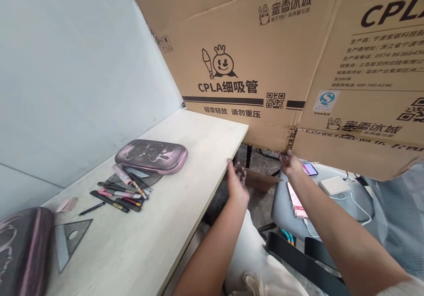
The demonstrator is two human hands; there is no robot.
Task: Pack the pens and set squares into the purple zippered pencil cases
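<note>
My left hand (236, 182) is at the near edge of a pale wooden tabletop (195, 154), its fingers spread against the edge and holding nothing. Just beyond it, a flat piece of brown cardboard (255, 179) lies low down, below the table's level. My right hand (290, 163) reaches up to the bottom of a large cardboard box (238, 62) printed with CPLA straw branding. Its fingertips touch the box's lower seam, and I see no grip on it. The box stands upright behind the table and hides what lies behind it.
On the table lie a mauve zip pencil case (151, 156), several pens and markers (119, 194), a triangular ruler (69, 243) and a second dark case (23, 254). A mesh chair (298, 212) to the right holds phones and a white power bank (334, 185).
</note>
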